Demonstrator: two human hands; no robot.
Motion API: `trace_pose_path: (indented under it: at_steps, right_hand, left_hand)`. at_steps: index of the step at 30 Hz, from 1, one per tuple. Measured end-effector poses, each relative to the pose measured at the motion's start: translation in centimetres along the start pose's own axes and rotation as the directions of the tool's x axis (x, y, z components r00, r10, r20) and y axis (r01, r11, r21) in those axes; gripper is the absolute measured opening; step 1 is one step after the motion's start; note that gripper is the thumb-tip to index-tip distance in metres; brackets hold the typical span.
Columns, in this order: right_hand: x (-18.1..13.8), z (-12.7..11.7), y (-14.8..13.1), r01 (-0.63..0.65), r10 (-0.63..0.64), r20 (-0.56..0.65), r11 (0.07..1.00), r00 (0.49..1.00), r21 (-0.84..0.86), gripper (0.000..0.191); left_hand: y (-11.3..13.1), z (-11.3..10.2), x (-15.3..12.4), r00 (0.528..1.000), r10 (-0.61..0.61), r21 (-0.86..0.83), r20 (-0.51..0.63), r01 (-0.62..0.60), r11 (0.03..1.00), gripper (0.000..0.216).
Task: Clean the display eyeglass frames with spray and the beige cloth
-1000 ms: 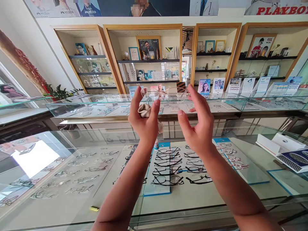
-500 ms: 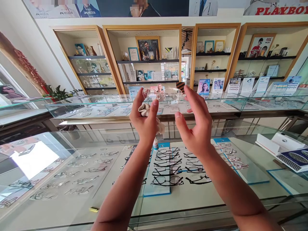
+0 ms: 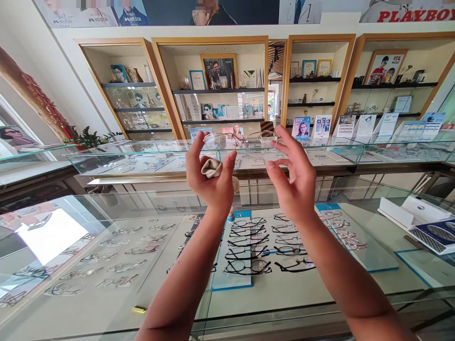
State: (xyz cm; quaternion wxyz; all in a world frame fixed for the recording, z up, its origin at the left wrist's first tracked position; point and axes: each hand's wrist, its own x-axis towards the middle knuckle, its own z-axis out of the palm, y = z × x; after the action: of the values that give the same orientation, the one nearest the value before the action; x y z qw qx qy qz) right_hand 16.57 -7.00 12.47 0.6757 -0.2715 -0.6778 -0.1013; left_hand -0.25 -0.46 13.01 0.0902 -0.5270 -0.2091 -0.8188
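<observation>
A pair of thin-rimmed eyeglasses [image 3: 245,137] is held up between my two hands, above the glass counter. My left hand [image 3: 209,175] grips the left side of the eyeglasses, its index finger raised at the rim. A crumpled beige cloth [image 3: 212,167] is tucked in the same palm, and part of it hangs behind the thumb. At the other end, my right hand [image 3: 295,177] is curled with the index fingertip against the right side of the frame. Its thumb stands apart from the index finger. Below the hands, a small white bottle [image 3: 231,214] is partly hidden by my left wrist.
Under the glass counter top [image 3: 121,203] lie rows of eyeglasses, including dark frames [image 3: 247,266] on a blue-edged tray. A white box [image 3: 412,210] sits at the right. Farther back stands another glass display case [image 3: 170,158], with poster cards [image 3: 301,128] on top.
The eyeglasses have tilted, their right side coming round. My left hand has shifted slightly left and down, my right hand slightly right, with its fingers curling more.
</observation>
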Motion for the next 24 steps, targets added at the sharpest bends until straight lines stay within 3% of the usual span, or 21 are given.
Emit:
trace_pose_path:
  at_steps: [11, 18, 24]
  right_hand:
    - [0.1, 0.3, 0.2, 0.007, -0.003, -0.044, 0.996, 0.999, 0.085, 0.068]
    - [0.2, 0.1, 0.6, -0.079, 0.089, -0.065, 0.986, 0.994, 0.146, 0.056]
    - [0.5, -0.5, 1.8, -0.097, 0.119, -0.098, 0.974, 0.988, 0.204, 0.051]
  left_hand:
    - [0.5, 0.0, -0.4, 1.000, 0.004, -0.012, 0.018, -0.004, 1.000, 0.066]
    - [0.4, -0.3, -0.3, 0.999, 0.036, -0.017, 0.003, -0.036, 0.999, 0.068]
    - [0.9, -0.2, -0.6, 0.997, 0.042, 0.005, 0.057, -0.043, 0.999, 0.068]
